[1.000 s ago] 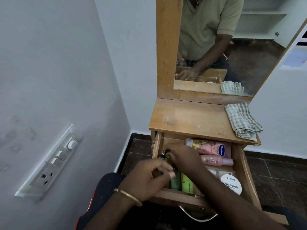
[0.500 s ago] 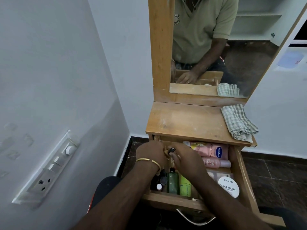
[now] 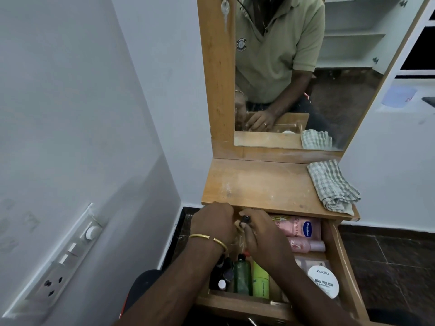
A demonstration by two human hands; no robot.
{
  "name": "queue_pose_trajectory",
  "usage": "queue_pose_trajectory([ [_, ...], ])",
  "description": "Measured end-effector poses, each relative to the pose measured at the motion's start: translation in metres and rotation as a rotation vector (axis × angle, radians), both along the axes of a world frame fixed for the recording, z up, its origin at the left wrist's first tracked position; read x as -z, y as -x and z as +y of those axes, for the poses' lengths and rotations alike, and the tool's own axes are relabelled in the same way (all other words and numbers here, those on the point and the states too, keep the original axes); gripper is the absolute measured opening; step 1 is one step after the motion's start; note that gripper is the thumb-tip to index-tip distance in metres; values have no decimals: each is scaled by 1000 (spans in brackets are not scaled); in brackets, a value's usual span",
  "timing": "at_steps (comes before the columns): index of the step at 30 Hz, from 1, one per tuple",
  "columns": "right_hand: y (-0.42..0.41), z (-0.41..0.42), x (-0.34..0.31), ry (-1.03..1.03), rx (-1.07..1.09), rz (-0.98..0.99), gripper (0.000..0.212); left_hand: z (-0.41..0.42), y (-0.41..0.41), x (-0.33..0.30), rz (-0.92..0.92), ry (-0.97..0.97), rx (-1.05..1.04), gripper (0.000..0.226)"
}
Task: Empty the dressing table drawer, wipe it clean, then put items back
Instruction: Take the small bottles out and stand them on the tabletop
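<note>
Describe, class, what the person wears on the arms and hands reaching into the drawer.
Both forearms are bare, with no sleeves in the direct view. The left hand has a thin gold bangle around its wrist. The right hand shows no wristwear or gloves. The mirror reflects an olive-green short-sleeved polo shirt with a small chest badge, and a ring on one finger.

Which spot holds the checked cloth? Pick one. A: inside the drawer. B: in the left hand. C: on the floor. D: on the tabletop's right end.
D: the folded checked cloth lies on the right end of the wooden tabletop, above the open drawer.
</note>
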State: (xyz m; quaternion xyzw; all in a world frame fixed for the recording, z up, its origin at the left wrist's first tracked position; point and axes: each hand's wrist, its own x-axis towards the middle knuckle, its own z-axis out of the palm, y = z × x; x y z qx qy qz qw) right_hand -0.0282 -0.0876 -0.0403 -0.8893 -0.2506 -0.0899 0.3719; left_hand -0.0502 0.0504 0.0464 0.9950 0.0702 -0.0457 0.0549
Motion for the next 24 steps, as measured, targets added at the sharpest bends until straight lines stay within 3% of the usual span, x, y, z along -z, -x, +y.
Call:
queue_pose_trajectory([
  [8, -19, 4, -55, -280, 38, -82, 31, 35, -16, -55, -249, 290, -107, 15],
  [18, -94, 27, -62, -54, 61, -98, 36, 39, -100, -51, -391, 321, -79, 7],
  [24, -106, 32, -54, -45, 72, -49, 46, 37, -118, -40, -397, 337, -49, 6],
])
